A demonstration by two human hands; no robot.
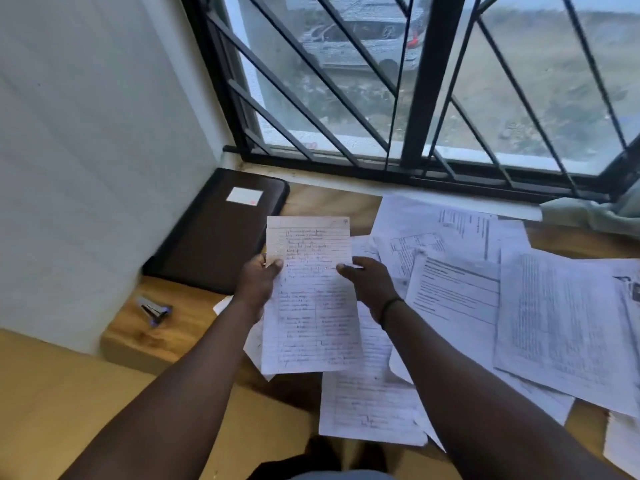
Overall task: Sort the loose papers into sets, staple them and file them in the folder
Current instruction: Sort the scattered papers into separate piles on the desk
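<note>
Papers: one handwritten sheet [310, 296] is held up over the wooden table [180, 323], both hands on it. Left hand [258, 284] pinches its left edge, thumb on the front. Right hand [369, 285] grips the right edge, thumb on the front, with a black band [389, 308] at the wrist.

Loose papers [485, 299] are spread over the right part of the table, overlapping; most are printed pages. Another handwritten sheet [367, 400] lies flat just below the held one, near the table's front edge.

Dark folder [218, 233] lies closed in the back left corner against the wall, white label [245, 196] on its cover.

Stapler [154, 310] sits alone on the left end of the table, in front of the folder and apart from the papers.

Barred window [415, 98] behind the table. Pale cloth [588, 214] on the sill at the right.
</note>
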